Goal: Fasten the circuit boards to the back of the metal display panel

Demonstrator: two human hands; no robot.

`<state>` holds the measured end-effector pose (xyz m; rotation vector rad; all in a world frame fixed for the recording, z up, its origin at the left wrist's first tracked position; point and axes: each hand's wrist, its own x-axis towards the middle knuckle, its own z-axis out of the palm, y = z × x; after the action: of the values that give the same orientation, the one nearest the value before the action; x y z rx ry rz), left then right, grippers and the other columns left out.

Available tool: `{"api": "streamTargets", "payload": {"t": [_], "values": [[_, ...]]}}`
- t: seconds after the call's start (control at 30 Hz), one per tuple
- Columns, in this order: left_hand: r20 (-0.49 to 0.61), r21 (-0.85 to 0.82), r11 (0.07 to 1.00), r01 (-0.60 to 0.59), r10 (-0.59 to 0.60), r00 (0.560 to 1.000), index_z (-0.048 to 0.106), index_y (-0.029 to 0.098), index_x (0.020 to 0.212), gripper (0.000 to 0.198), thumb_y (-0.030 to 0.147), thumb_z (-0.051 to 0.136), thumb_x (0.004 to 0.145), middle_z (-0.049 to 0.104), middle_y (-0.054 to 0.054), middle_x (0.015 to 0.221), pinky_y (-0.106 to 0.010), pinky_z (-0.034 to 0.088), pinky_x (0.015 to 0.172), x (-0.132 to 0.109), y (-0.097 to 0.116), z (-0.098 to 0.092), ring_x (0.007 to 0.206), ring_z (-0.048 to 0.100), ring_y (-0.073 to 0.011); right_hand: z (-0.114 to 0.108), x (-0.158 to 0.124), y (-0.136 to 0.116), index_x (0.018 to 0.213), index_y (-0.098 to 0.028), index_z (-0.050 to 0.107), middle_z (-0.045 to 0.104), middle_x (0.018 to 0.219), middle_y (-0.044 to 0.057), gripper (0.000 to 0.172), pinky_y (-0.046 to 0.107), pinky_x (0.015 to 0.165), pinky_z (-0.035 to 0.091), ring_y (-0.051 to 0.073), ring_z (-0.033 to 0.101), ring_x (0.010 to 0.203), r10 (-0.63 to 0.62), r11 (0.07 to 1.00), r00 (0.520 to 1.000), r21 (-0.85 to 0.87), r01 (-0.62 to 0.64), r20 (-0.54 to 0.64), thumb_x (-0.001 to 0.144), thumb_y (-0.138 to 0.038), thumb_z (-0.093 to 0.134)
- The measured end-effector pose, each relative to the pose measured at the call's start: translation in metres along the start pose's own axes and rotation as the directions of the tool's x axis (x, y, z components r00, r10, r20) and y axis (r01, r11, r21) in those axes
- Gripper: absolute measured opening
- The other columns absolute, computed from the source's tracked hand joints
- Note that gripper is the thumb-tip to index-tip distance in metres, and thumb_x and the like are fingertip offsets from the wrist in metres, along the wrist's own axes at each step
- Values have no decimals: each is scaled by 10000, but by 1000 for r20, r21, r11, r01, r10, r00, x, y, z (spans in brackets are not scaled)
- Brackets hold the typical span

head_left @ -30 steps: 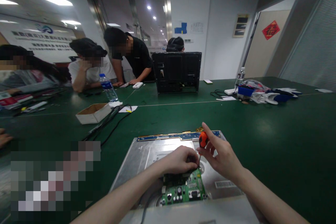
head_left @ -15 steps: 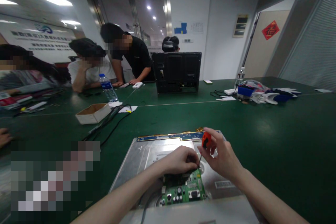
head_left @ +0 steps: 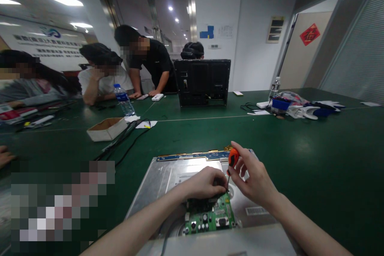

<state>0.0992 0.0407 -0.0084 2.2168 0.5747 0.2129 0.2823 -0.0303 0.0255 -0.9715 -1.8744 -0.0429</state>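
My right hand (head_left: 250,174) grips the orange and black handle of a screwdriver (head_left: 233,157), its index finger over the top end. The thin shaft points down at the upper right corner of a green circuit board (head_left: 210,218). My left hand (head_left: 208,184) is closed beside the tip, fingers pinched together over the board's top edge; whatever they may hold is hidden. Under both hands lies a silvery metal panel (head_left: 156,186), with a narrow blue circuit strip (head_left: 192,156) along its far edge.
Black cables (head_left: 126,136) and an open cardboard box (head_left: 106,130) lie to the left, near a water bottle (head_left: 123,100). A black monitor casing (head_left: 202,84) stands across the green table (head_left: 270,140). Blue trays (head_left: 280,105) with clutter are at the right. Several people sit or stand at the far side.
The screwdriver's handle has tilted slightly left and stands more upright, with my right fingers shifting around it. My left hand stays in place.
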Motion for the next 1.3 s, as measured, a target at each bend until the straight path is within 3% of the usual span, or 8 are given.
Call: {"api": "streamTargets", "payload": {"t": [0.07, 0.13, 0.23, 0.63, 0.8, 0.93, 1.17, 1.3], "values": [[-2, 2, 1000, 2, -2, 1000, 663, 136, 921, 183, 312, 659, 969, 660, 6, 843, -310, 555, 694, 0, 0, 0, 739, 652, -158, 0, -1, 0, 1479, -204, 311, 606, 784, 5, 581, 263, 445, 515, 151, 605, 513, 4, 1000, 1000, -1, -4, -10, 928, -176, 493], [-22, -5, 1000, 9, -9, 1000, 681, 143, 886, 38, 175, 684, 906, 652, 19, 781, -266, 517, 678, 0, 1, 0, 711, 628, -139, 0, -2, 1, 1477, -212, 294, 602, 759, -13, 600, 242, 434, 493, 136, 585, 493, 3, 1000, 1000, -4, -3, -23, 912, -162, 490], [-50, -28, 999, 19, -20, 999, 710, 152, 839, 122, 49, 653, 804, 641, 35, 722, -216, 456, 648, 0, 3, -1, 678, 588, -123, 0, -3, 4, 1438, -225, 338, 613, 779, -16, 562, 231, 465, 492, 123, 579, 516, -8, 1000, 1000, -14, 7, -26, 903, -165, 501], [-69, -68, 997, 30, -35, 997, 730, 150, 803, 136, 62, 638, 755, 637, 29, 695, -201, 416, 609, 0, 7, -1, 645, 552, -125, 2, -3, 5, 1500, -216, 300, 643, 743, -23, 637, 233, 481, 513, 129, 593, 501, 33, 999, 999, -11, -34, -9, 913, -169, 543], [-65, -75, 997, 22, -27, 997, 733, 149, 833, 146, 73, 636, 755, 640, 23, 710, -206, 419, 620, 0, 7, -2, 659, 554, -131, 1, -3, 4, 1420, -189, 379, 621, 695, -30, 553, 217, 457, 475, 124, 573, 484, 31, 999, 1000, -17, -31, -5, 892, -172, 540], [-57, -78, 997, 14, -19, 998, 731, 148, 815, 136, 78, 633, 754, 640, 22, 706, -214, 431, 631, 0, 7, -3, 647, 552, -128, 2, -3, 8, 1442, -212, 391, 600, 694, -43, 595, 236, 474, 492, 126, 565, 487, 6, 999, 1000, -33, -7, -6, 885, -189, 598], [-65, -74, 997, 18, -23, 998, 727, 143, 789, 118, 66, 645, 754, 621, 29, 677, -206, 410, 601, 1, 7, -2, 634, 546, -124, 2, -3, 4, 1533, -230, 272, 617, 711, -34, 694, 247, 500, 514, 134, 594, 512, 18, 1000, 999, -10, -18, 36, 906, -140, 557], [-65, -77, 997, 8, -13, 998, 733, 134, 831, 134, 55, 653, 757, 637, 22, 708, -205, 416, 613, 1, 5, -2, 647, 554, -124, 2, -4, 4, 1494, -214, 279, 623, 718, -24, 651, 224, 473, 485, 129, 586, 502, 25, 1000, 1000, -8, -25, 12, 898, -147, 534]]}}
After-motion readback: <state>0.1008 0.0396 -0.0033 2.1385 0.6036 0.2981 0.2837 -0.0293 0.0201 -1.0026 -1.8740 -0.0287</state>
